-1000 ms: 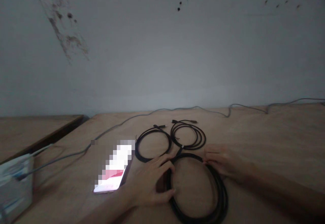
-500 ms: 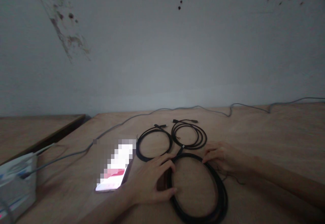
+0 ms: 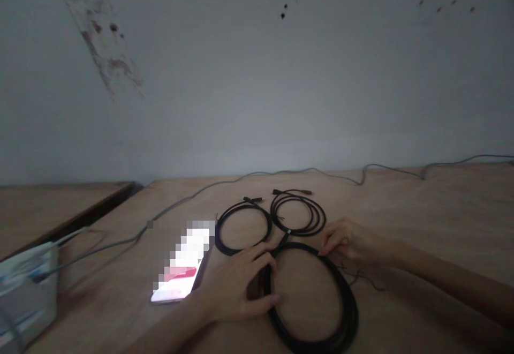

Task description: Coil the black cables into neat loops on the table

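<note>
Nearest me on the wooden table lies a large coil of black cable (image 3: 350,307). My left hand (image 3: 236,281) is closed over its left side, thumb inside the ring and fingers at the upper left. At the coil's upper right, my right hand (image 3: 342,239) pinches the cable with thumb and fingertips. Thin dark twist ties (image 3: 363,278) stick out beside the coil, below my right hand. Behind it rest two smaller coils, a left black cable (image 3: 219,231) and a right black cable (image 3: 321,217), both with their plugs at the back.
A phone with a lit screen (image 3: 176,290) lies left of my left hand. A white power strip (image 3: 36,290) stands at the far left, and a grey cord (image 3: 180,201) runs from it along the wall. A dark gap (image 3: 100,206) separates the tabletops.
My right hand's fingers have drawn closer together at the coil's upper right. My left hand and the coils stay almost where they were.
</note>
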`<state>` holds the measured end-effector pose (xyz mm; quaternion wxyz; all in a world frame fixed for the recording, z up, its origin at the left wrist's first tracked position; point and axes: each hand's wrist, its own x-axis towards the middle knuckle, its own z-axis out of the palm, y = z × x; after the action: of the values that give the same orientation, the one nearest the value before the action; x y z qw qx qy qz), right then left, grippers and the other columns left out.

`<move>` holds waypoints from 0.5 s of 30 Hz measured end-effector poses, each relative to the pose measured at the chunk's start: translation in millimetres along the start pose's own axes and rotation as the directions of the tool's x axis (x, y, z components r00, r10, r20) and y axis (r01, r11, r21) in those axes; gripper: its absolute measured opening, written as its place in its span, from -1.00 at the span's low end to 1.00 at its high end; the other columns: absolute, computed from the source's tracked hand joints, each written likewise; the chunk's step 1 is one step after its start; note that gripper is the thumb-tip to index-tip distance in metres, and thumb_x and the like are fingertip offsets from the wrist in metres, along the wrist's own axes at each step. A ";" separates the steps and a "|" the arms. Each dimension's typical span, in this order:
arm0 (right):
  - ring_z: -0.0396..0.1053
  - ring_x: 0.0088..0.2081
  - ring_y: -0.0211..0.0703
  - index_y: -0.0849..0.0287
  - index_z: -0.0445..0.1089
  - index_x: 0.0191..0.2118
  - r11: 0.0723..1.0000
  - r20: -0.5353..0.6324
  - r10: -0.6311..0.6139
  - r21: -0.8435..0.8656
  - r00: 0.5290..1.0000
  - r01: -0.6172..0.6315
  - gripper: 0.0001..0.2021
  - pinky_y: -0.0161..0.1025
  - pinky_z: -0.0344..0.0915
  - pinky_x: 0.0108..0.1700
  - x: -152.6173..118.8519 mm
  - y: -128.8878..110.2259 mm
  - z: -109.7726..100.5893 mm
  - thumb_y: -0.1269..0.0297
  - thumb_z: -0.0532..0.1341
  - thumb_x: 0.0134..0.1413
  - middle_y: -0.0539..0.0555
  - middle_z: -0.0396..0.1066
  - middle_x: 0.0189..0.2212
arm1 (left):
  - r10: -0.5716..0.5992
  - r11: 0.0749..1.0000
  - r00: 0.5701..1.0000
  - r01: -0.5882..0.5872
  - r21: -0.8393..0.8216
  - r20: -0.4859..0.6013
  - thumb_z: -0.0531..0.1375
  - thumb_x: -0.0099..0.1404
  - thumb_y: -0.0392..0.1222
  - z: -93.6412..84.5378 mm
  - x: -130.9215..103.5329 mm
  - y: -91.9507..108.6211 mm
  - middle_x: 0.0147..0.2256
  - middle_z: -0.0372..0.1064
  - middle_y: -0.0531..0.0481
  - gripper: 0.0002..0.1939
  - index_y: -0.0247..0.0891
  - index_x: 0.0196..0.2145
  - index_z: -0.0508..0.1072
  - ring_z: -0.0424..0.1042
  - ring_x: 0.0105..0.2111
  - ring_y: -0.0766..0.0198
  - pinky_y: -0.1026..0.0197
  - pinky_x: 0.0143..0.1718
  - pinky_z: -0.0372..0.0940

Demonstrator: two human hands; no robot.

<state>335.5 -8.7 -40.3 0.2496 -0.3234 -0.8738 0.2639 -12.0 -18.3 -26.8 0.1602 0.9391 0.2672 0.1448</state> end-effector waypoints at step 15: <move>0.47 -0.36 -0.14 0.17 0.50 -0.43 0.984 -0.170 0.154 -0.061 0.973 -0.166 -0.78 -0.24 0.39 -0.29 -4.4 -32.9 -9.3 0.22 0.19 0.17 0.08 0.53 -0.42 | 0.009 1.000 1.000 -0.009 0.009 -0.024 0.30 0.27 0.08 0.1 -1.7 0.4 0.27 0.25 -0.21 -0.56 -0.14 0.02 0.40 0.28 0.24 -0.15 -0.12 0.21 0.28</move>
<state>329.8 -30.4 -14.1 0.2865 -0.4224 -0.8306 0.2227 -13.1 -19.6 -27.0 0.1520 0.9392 0.2656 0.1556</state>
